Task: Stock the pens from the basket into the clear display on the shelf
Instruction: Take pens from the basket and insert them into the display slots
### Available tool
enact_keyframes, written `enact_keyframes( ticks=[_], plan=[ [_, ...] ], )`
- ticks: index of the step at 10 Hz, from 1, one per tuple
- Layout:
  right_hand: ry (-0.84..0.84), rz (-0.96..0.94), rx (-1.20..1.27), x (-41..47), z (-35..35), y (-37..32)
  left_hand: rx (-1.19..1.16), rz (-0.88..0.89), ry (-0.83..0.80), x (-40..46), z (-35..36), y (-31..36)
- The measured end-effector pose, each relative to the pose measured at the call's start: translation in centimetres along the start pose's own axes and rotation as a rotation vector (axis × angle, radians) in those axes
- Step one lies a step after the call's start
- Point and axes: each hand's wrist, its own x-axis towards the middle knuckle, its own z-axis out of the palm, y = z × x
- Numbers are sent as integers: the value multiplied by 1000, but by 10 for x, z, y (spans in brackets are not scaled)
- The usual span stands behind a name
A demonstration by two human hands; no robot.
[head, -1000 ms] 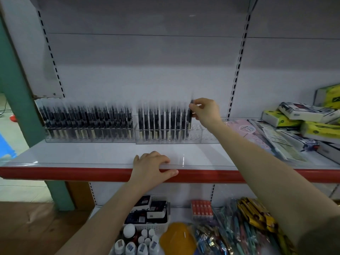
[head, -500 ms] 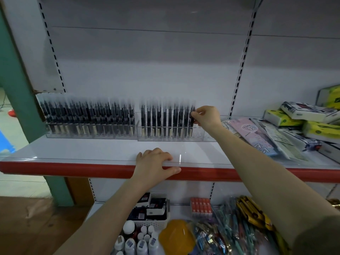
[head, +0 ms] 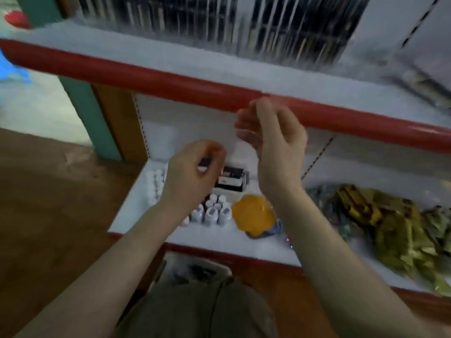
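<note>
— Where are the pens [head: 288,28] now?
— Standing upright in the clear display [head: 324,62] at the back of the upper shelf [head: 219,67], in dark rows; the view is smeared, so single pens cannot be made out.

— And the basket?
— A pale basket [head: 195,267] sits low, just below the front edge of the lower shelf [head: 136,211], partly hidden by the person's clothing; what lies in it is too blurred to tell.

— What is the left hand [head: 192,176] doing?
— It hangs over the lower shelf with its fingers curled, and something small and dark shows at the thumb; whether it pinches that thing I cannot tell.

— The right hand [head: 275,140]?
— Raised just in front of the upper shelf's red front edge [head: 170,81], fingers loosely bent and apart, holding nothing.

— What else is on the lower shelf?
— Small white-capped bottles [head: 211,212] near the front edge beneath the left wrist, an orange thing [head: 253,215] beside them, and yellow-green packets [head: 395,235] toward the right end.
</note>
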Motion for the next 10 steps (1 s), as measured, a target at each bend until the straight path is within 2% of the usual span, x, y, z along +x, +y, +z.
enact_keyframes(
  ticks=[1, 2, 3, 4, 5, 6, 7, 8, 9, 10],
  plan=[
    [-172, 287, -118, -54, 10, 92, 98, -356, -213, -61, -1, -70],
    [-264, 714, -211, -89, 3, 186, 199, -551, -422, -123, 11, -139],
    [-291, 1051, -364, -113, -17, 270, 220, -738, -610, -180, 33, -195],
    [-344, 1122, -632, -135, -42, 337, 262, -851, -830, -225, 63, -239],
    [-383, 1250, -807, -156, -66, 392, 327, -916, -985, -258, 92, -272],
    [-438, 1317, -909, -171, -80, 436, 388, -928, -1041, -286, 115, -296],
    [-519, 1308, -1044, -179, -88, 463, 483, -802, -1094, -294, 126, -304],
    [-556, 1310, -1189, -188, -98, 494, 510, -656, -1049, -304, 145, -320],
    [-512, 1318, -1267, -195, -103, 510, 493, -468, -1151, -314, 165, -330],
    [-466, 1341, -1244, -201, -105, 520, 556, -348, -1216, -318, 177, -337]
  ],
)
